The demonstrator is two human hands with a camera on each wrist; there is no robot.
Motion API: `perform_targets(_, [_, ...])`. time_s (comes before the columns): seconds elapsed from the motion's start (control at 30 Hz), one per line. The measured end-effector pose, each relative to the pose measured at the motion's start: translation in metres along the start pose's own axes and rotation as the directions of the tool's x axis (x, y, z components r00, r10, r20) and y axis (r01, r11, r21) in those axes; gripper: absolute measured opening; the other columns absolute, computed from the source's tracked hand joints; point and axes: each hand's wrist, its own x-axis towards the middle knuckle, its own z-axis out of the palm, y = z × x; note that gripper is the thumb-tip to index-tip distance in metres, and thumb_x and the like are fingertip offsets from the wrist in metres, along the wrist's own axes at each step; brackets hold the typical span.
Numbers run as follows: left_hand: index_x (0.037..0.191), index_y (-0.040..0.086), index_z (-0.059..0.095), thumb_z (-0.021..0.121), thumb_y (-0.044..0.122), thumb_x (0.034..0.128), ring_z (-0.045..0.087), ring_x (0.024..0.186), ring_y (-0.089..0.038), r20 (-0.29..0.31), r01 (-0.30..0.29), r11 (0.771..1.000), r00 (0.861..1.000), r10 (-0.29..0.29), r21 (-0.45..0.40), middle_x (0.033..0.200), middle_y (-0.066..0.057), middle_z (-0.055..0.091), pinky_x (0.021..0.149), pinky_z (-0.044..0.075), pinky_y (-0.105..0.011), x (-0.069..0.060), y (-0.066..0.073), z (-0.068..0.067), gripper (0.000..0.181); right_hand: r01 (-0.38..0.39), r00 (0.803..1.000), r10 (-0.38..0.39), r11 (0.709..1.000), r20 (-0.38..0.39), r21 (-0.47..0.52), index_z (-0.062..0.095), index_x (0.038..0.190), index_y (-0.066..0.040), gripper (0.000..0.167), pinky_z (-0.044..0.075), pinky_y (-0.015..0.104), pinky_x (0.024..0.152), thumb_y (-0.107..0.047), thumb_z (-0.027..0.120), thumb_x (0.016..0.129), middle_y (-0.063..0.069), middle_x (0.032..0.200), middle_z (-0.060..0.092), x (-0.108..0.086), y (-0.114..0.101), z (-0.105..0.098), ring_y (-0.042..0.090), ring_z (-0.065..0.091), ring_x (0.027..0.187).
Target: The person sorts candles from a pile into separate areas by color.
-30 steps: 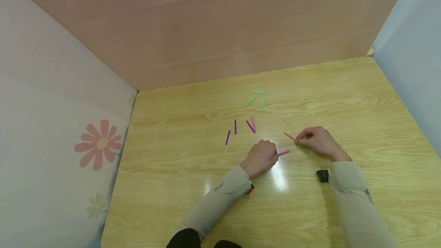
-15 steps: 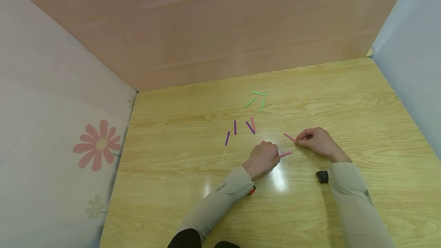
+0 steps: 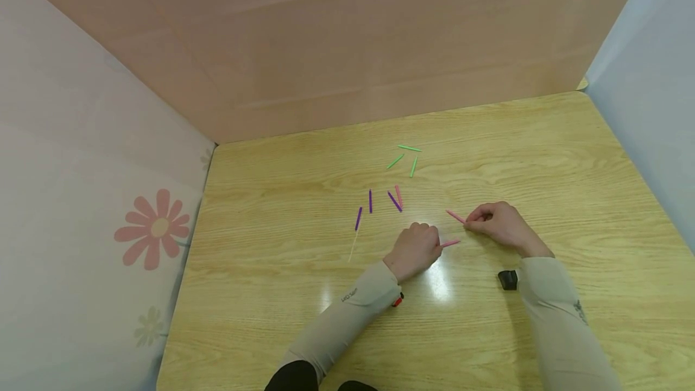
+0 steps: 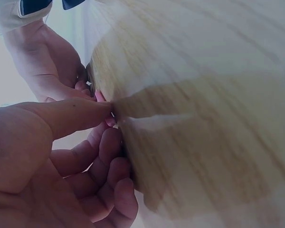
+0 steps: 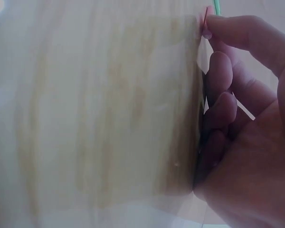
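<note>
My left hand [image 3: 414,250] pinches one end of a pink stick [image 3: 451,242] low over the wooden table, its other end pointing right. To the right, my right hand [image 3: 501,225] holds a second pink stick [image 3: 455,215] between thumb and fingertips, its free end pointing up and left. The two sticks do not touch. In the left wrist view the left hand [image 4: 52,156] has its thumb against the index finger, a bit of pink [image 4: 99,96] beyond it. In the right wrist view the right hand [image 5: 256,90] pinches at the top, its other fingers curled at the table surface.
Purple sticks [image 3: 371,201] lie left of centre, one crossing or touching a pink stick [image 3: 399,193]. Behind them are three green sticks [image 3: 409,148]. A thin pale stick [image 3: 353,246] lies left of my left hand. Walls border the table [image 3: 260,318] at back, left and right.
My left hand and its pink stick have shifted very slightly to the right. My right hand has stayed nearly still, with its pink stick still pinched.
</note>
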Motion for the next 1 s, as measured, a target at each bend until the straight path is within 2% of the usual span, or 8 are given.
perform_targets(0.13, [0.065,0.017,0.061,0.06,0.024,0.0935,0.044,0.056,-0.006,0.0,-0.001,1.0,1.0,0.001,-0.004,0.06,0.008,0.053,0.045,0.035,-0.019,-0.0002,0.0,0.0001,0.029,0.002,1.0,-0.002,1.0,0.0,0.003,0.072,0.091,-0.008,0.023,0.041,0.024,0.066,-0.031,0.07,0.087,0.001,0.082,0.067,-0.0002,0.0002,0.0004,0.011,0.052,0.073])
perform_targets(0.37, [0.073,0.018,0.068,0.063,0.023,0.0914,0.054,0.061,-0.008,-0.006,0.013,1.0,1.0,-0.013,-0.009,0.069,0.007,0.062,0.048,0.038,-0.02,0.0014,0.0004,0.0018,0.019,-0.001,1.0,0.001,1.0,0.006,0.009,0.072,0.093,-0.007,0.025,0.041,0.024,0.066,-0.032,0.069,0.088,0.003,0.084,0.068,-0.0018,-0.0023,-0.0005,0.011,0.053,0.074])
perform_targets(0.5, [0.075,0.018,0.068,0.063,0.024,0.0913,0.055,0.064,-0.009,0.0,0.018,1.0,1.0,-0.018,-0.007,0.071,0.007,0.063,0.049,0.038,-0.02,0.0019,0.0002,0.0015,0.018,-0.002,1.0,0.001,1.0,0.006,0.016,0.072,0.093,-0.007,0.025,0.041,0.023,0.066,-0.031,0.07,0.087,0.002,0.083,0.067,-0.0012,-0.0033,-0.0012,0.01,0.053,0.073])
perform_targets(0.77, [0.068,0.018,0.065,0.061,0.028,0.0936,0.047,0.056,-0.005,0.028,0.031,0.998,0.999,-0.03,-0.046,0.062,0.009,0.056,0.045,0.036,-0.019,0.0016,0.0,0.0022,0.028,0.001,1.0,-0.001,1.0,0.007,0.013,0.072,0.093,-0.007,0.025,0.041,0.023,0.067,-0.031,0.069,0.088,0.002,0.083,0.068,-0.0012,-0.0025,-0.0004,0.01,0.053,0.074])
perform_targets(1.0, [0.063,0.018,0.061,0.06,0.026,0.0936,0.04,0.052,-0.004,0.023,0.011,0.997,1.0,-0.009,-0.079,0.058,0.01,0.05,0.043,0.032,-0.017,0.0013,-0.0027,0.0033,0.032,0.002,1.0,-0.002,1.0,0.005,0.01,0.072,0.093,-0.008,0.024,0.041,0.023,0.068,-0.031,0.07,0.087,0.002,0.084,0.068,-0.0015,-0.002,0.0003,0.01,0.053,0.075])
